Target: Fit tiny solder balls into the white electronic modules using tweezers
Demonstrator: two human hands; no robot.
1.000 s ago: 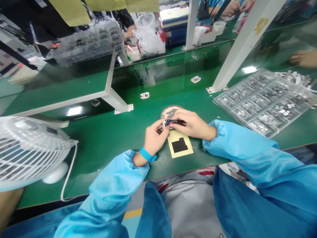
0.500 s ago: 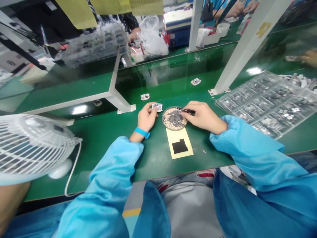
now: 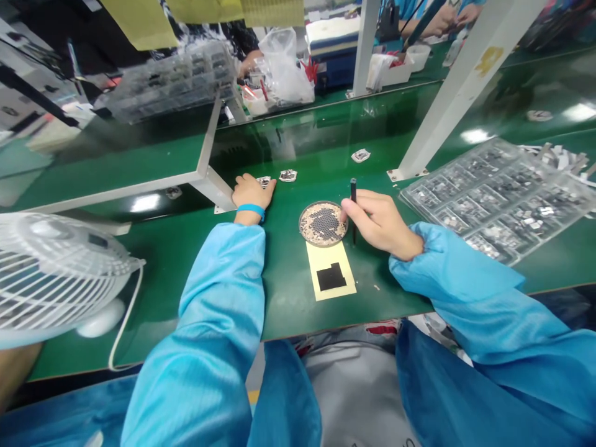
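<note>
My left hand lies palm down on the green bench mat, its fingertips beside a small white-and-metal piece. A second such piece lies just to its right, apart from the hand. My right hand grips a slim black tool upright, just right of a round dish of small dark parts. The tool's lower tip is hidden behind my fingers or close against them. Below the dish lies a yellow card with a black square patch.
A clear compartment tray of metal parts sits at right, and a white fan stands at left. A white upright post and a glassy shelf rise ahead. Beyond, a co-worker's hand and another parts tray show.
My hands have parted from above the dish. The left moved away to the far side, and a white piece now lies on the mat. The black tool now stands upright in my right hand.
</note>
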